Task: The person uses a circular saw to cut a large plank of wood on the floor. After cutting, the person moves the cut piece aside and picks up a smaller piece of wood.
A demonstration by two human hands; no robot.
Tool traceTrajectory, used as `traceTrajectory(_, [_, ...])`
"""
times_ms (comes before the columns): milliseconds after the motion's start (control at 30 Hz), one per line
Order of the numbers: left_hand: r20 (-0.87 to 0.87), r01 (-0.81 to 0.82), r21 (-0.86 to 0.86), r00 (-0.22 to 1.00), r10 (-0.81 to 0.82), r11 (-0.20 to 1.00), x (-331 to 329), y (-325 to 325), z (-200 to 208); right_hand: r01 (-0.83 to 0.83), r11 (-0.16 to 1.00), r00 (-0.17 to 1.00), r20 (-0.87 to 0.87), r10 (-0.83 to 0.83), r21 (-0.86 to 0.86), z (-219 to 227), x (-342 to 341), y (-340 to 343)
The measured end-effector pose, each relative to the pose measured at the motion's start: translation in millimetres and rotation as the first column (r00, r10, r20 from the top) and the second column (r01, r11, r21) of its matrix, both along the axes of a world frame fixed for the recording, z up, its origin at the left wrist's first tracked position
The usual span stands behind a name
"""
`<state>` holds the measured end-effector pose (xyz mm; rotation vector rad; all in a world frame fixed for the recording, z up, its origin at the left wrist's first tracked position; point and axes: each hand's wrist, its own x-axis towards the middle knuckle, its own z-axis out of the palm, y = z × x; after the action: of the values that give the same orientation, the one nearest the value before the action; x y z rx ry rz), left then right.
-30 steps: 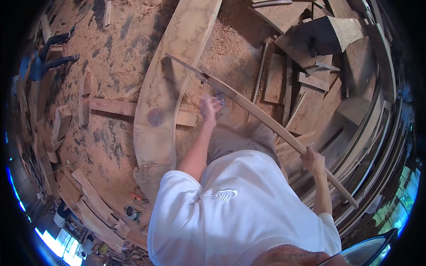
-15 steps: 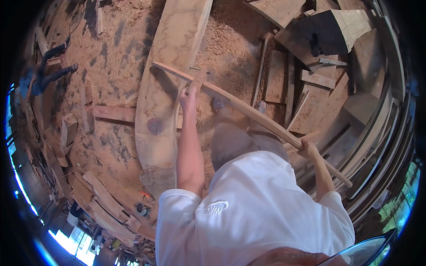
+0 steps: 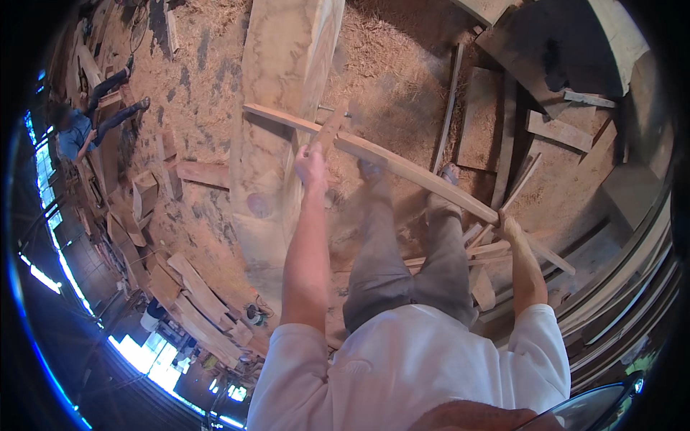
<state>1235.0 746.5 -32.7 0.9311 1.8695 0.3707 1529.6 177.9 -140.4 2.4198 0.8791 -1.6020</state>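
A long, narrow wooden strip (image 3: 417, 178) runs slantwise in front of my body, its far left end above the big thick plank (image 3: 269, 165). My right hand (image 3: 509, 228) is closed round the strip towards its near right end. My left hand (image 3: 312, 164) is closed on a short wooden piece (image 3: 331, 129) that crosses over the strip. A thin metal rod shows across the upper part of this short piece; I cannot tell its exact kind. Whether my left fingers also touch the strip is hidden.
Boards and offcuts (image 3: 560, 131) lie at the right beside a large dark panel (image 3: 557, 54). Long stacked planks (image 3: 618, 280) curve along the right edge. Sawdust covers the floor (image 3: 194, 93). Another person (image 3: 75, 136) is at the far left, near more timber pieces (image 3: 201, 172).
The view has tilted, showing more of my legs and the loose sticks near them. Both hands keep their holds, and the strip stays at nearly the same slant.
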Motion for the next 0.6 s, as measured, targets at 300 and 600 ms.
traceTrajectory(300, [-0.039,0.022,0.062,0.999,-0.019,0.998,6,7,-31,-0.006,0.998,1.000,0.006,0.006,-0.056,-97,-23,48])
traceTrajectory(600, [0.002,0.009,0.096,1.000,-0.009,0.995,-63,70,-33,-0.024,0.998,0.996,-0.084,0.020,-0.058,-82,-76,78])
